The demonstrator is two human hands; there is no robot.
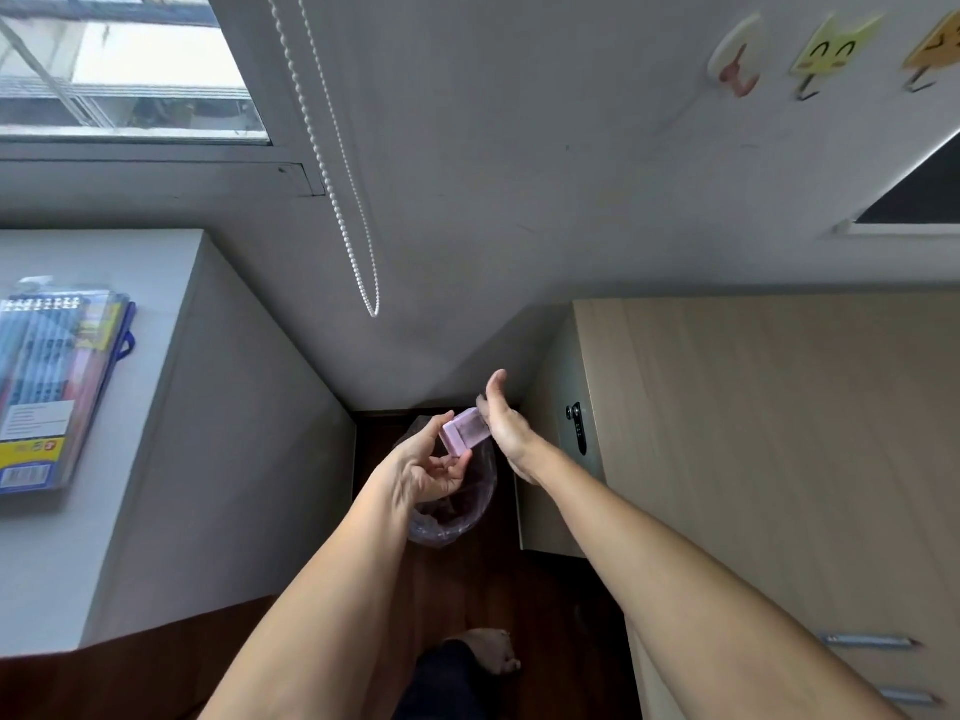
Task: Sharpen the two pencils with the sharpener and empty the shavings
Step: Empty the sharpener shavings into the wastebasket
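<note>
Pink sharpener over the bin

My left hand (pixel 434 467) grips the pink rectangular plastic sharpener (pixel 464 431) above the plastic-lined bin (pixel 470 504), long axis tilted up-right; my right hand (pixel 503 423) is open, flat against its end. No writing legible.

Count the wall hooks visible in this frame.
3, in a row on the wall at upper right: a white-and-pink hook, a yellow face hook, and an orange hook cut by the frame edge; more may lie beyond.

Over the bag-lined bin (pixel 451 517) on the dark floor, the left hand (pixel 423 472) grips a pink sharpener (pixel 464 432) while the flat, open right hand (pixel 503 423) meets its far end, a pencil pack (pixel 49 379) lying well left of the bin.
</note>
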